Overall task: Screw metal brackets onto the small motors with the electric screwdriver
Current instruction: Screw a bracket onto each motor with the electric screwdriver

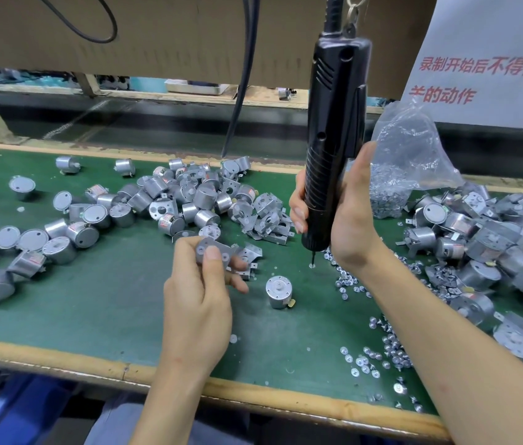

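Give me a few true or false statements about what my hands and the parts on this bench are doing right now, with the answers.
1. The right hand grips the electric screwdriver. True.
2. The left hand is empty. False: it holds a metal bracket between thumb and fingers.
3. A single motor stands upright on the green mat between the two hands. True.
4. The bracket is already seated on that motor. False: it is still in the left hand, apart from the motor.
5. The loose screws lie left of the left hand. False: they are scattered near the right arm.
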The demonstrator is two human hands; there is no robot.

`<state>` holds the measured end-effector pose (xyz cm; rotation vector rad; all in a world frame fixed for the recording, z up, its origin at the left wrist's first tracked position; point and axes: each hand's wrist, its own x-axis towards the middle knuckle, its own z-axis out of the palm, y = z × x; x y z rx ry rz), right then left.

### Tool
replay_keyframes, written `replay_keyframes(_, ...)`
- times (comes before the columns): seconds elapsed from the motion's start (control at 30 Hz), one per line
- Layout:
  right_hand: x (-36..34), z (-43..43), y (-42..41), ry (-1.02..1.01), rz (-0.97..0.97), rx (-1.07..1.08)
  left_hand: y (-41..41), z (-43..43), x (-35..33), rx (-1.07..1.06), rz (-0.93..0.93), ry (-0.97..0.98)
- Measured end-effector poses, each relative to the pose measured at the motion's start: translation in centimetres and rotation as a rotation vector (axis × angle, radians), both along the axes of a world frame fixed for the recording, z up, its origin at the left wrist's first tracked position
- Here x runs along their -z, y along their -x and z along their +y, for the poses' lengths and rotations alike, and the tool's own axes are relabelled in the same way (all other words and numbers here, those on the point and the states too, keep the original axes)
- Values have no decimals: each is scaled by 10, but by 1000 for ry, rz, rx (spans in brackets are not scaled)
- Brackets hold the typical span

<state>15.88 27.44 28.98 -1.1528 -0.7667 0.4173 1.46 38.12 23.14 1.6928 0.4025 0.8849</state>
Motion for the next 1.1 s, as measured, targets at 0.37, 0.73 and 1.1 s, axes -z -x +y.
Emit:
replay_keyframes(0.37,-1,0,0,-4,12,-6,0,-14,11,272,240,-433)
replay_keyframes(0.73,-2,-1,1,1,-4,-12,4,-17,5,185,247,-542)
replay_keyframes(1.1,-5,-1,5,-4,-14,-21,7,-14,0,203,278,-489)
